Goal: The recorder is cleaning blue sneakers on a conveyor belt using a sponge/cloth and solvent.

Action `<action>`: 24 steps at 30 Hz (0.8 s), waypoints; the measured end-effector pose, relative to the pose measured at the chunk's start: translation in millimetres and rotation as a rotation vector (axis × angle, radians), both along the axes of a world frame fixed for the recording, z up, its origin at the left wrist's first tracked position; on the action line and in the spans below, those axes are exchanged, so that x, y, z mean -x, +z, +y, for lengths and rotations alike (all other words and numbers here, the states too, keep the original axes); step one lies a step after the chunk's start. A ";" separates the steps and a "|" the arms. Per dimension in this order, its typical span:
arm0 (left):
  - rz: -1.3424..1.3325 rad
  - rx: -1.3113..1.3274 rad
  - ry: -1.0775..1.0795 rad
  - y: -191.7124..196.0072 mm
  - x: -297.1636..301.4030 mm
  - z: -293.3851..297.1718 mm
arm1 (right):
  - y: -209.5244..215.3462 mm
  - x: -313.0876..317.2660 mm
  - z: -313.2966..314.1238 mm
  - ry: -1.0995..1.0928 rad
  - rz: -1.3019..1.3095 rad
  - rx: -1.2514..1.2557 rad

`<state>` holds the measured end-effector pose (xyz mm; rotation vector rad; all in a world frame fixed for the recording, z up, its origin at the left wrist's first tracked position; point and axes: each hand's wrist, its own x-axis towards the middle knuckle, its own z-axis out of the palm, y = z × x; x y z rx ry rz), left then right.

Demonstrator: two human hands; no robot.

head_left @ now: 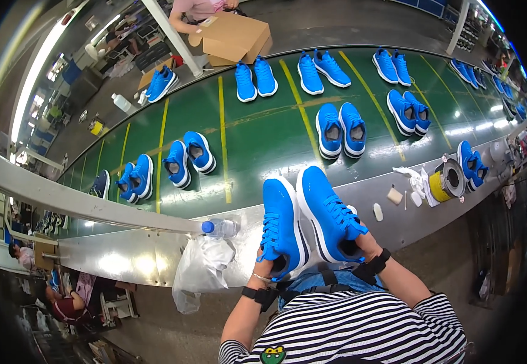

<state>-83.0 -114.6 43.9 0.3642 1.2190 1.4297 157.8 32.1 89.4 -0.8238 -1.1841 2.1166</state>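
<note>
Two blue sneakers (280, 206) with white soles and blue laces are held up in front of me, side by side, toes pointing away. My left hand (263, 267) grips the left sneaker at its heel opening, its fingers mostly hidden by the shoe. At the heel of the right sneaker (324, 206), my right hand (369, 244) is closed around the collar, with some fingers out of sight. Both shoes are over the metal ledge (245, 219) along the near side of the green conveyor belt (254, 136).
Several pairs of blue sneakers (341, 130) stand on the belt between yellow lines. A capped water bottle (220, 228) and a plastic bag (203, 267) lie left on the ledge; a yellow-banded can (446, 182) and white cloth are right. Across the belt, a person handles a cardboard box (233, 36).
</note>
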 end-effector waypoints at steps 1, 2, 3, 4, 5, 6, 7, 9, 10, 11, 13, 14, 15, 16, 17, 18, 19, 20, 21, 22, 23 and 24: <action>-0.022 -0.028 -0.002 9.8 -2.1 -1.4 | 0.2 0.3 -2.1 0.001 0.000 0.002; -0.044 -0.056 -0.005 14.9 -3.0 -2.3 | 1.9 0.1 -4.4 -0.006 -0.059 -0.051; -0.044 -0.053 -0.007 13.0 -1.8 -3.4 | 3.8 -0.3 -6.2 -0.013 -0.117 -0.104; 0.050 -0.081 -0.017 11.4 -0.3 -5.6 | 5.6 -1.0 -7.8 -0.013 -0.117 -0.102; 0.143 -0.109 -0.028 10.7 1.3 -7.6 | 7.4 -2.1 -9.2 0.012 -0.100 -0.086; 0.143 -0.107 -0.030 11.1 3.4 -9.9 | 9.3 -2.9 -10.7 0.036 -0.083 -0.070; 0.190 -0.153 -0.035 14.4 4.6 -10.6 | 11.8 -3.1 -11.7 0.035 -0.084 -0.068; 0.237 -0.197 -0.041 21.8 3.7 -11.1 | 15.7 -2.0 -14.1 0.016 -0.043 -0.091; 0.247 -0.225 -0.035 26.7 3.9 -11.0 | 13.9 -2.2 -14.6 0.014 -0.042 -0.091; 0.259 -0.252 -0.028 30.5 4.4 -11.0 | 10.6 -2.8 -14.6 0.013 -0.035 -0.137; 0.294 -0.227 -0.033 34.9 6.4 -11.4 | 10.9 -1.5 -16.6 0.016 -0.025 -0.183; 0.327 -0.201 -0.037 35.7 7.3 -12.9 | 15.4 -0.4 -18.3 0.001 -0.045 -0.194; 0.329 -0.200 -0.033 34.1 9.1 -15.4 | 17.7 1.3 -19.5 -0.014 -0.064 -0.205; 0.358 -0.195 -0.028 32.4 9.6 -17.4 | 17.3 1.5 -20.1 -0.013 -0.065 -0.203; 0.387 -0.190 -0.023 31.5 10.1 -19.7 | 15.9 2.1 -20.2 -0.008 -0.074 -0.223; 0.385 -0.189 -0.023 31.5 10.2 -22.9 | 14.7 2.7 -20.7 -0.002 -0.082 -0.242; 0.356 -0.188 -0.013 34.6 11.2 -25.2 | 13.3 4.6 -22.0 -0.004 -0.083 -0.240; 0.326 -0.187 -0.003 36.5 12.0 -27.5 | 12.0 7.0 -23.7 0.005 -0.100 -0.265; 0.325 -0.184 -0.006 36.6 12.5 -30.0 | 10.4 9.0 -25.9 0.014 -0.117 -0.289; 0.396 -0.168 -0.007 36.9 13.0 -32.5 | 8.3 11.0 -27.7 0.014 -0.118 -0.288; 0.466 -0.151 -0.009 36.6 12.7 -34.5 | 5.6 12.4 -29.7 0.008 -0.142 -0.295; 0.463 -0.149 -0.012 35.0 10.4 -35.2 | 4.1 13.3 -32.0 0.000 -0.168 -0.302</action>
